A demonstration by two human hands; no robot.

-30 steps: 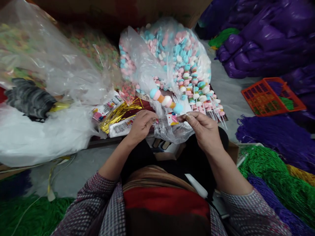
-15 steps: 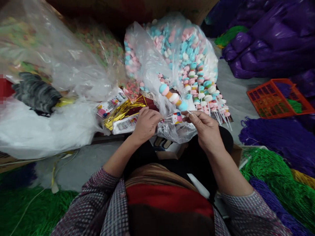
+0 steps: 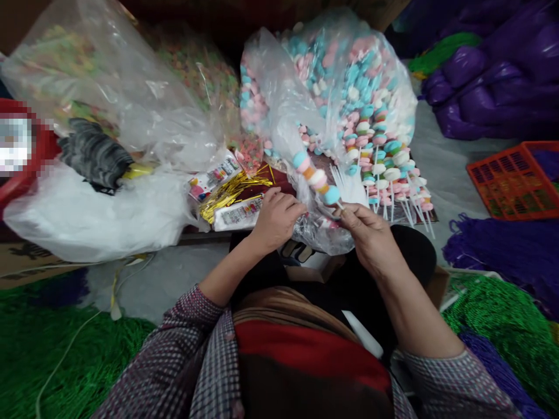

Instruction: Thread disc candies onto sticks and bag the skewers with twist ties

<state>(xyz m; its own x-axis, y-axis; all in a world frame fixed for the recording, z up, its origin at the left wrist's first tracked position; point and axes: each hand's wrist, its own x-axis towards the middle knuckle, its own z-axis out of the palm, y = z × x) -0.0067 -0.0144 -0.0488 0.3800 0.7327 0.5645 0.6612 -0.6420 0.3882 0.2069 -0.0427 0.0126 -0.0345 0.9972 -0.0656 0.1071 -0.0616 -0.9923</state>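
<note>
**Candy stick (image 3: 316, 177) in my right hand (image 3: 371, 238), near the middle of the frame**

I hold the candy stick just right of the middle of the frame, by its white lower end, which is pinched between the thumb and the fingers of my right hand. The stick is tilted, with its top toward the upper left. On it I see soft pieces in blue, pink, orange and white, and the blue piece at the bottom is close to my thumb.

My left hand (image 3: 279, 215) is at the centre, apart from the stick, with the fingers bent and close together. Its fingertips are by the crumpled clear plastic (image 3: 323, 238), but I cannot tell whether they grip anything.

Left of my left hand, there are gold ties (image 3: 231, 192), and just below them a printed packet (image 3: 238, 214). To the right of the candy stick, white sticks (image 3: 347, 186) lie in a bunch, and beyond them is a pile of filled sticks (image 3: 391, 169), their bare ends pointing to the bottom of the frame. Above, at the upper middle, stands a big clear bag (image 3: 283, 99) with pink, blue and white candy.

In the left part of the frame, a grey striped glove (image 3: 94, 151) rests beside white plastic (image 3: 100, 215). At the right edge is an orange basket (image 3: 484, 201).
</note>
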